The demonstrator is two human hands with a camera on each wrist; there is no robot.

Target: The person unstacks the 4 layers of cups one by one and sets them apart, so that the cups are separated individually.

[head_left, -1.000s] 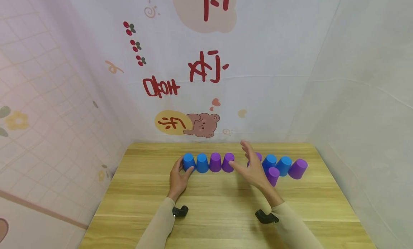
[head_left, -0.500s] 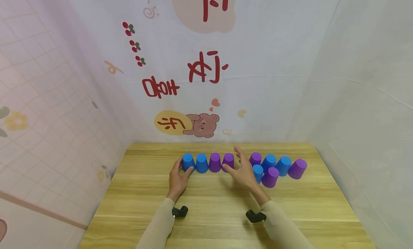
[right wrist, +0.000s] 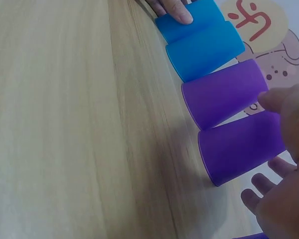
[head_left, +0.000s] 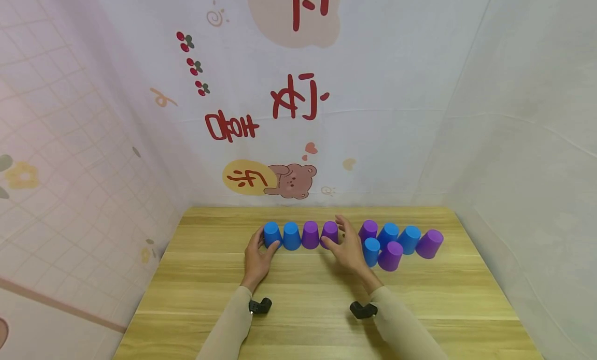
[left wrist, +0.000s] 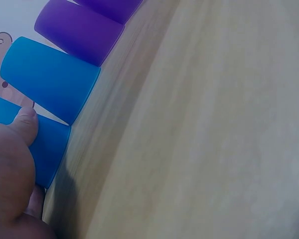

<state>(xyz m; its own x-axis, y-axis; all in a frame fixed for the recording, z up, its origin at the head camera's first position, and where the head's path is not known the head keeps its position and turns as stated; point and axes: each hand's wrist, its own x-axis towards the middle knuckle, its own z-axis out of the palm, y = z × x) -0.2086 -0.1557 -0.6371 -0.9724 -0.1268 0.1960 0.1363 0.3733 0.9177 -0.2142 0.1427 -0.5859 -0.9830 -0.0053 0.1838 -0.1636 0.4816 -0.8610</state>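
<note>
My left hand (head_left: 257,260) pinches blue cup (head_left: 272,234), nine o'clock end of the cup row (head_left: 292,237); my right hand (head_left: 350,251), fingers (right wrist: 263,183) spread, brackets purple cup (head_left: 329,231), three o'clock end.

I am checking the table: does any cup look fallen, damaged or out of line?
No cup looks fallen or damaged. At right, a blue cup and a purple cup stand in front, breaking the line.

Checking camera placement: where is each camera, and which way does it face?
Head: on the head, facing forward and down at the table; left hand, right hand and sleeves show.
Left: on that wrist, facing blue cups; part of that hand shows.
Right: on that wrist, facing purple cups; parts of both hands show.
Shared: both wrist views include blue and purple cups.
</note>
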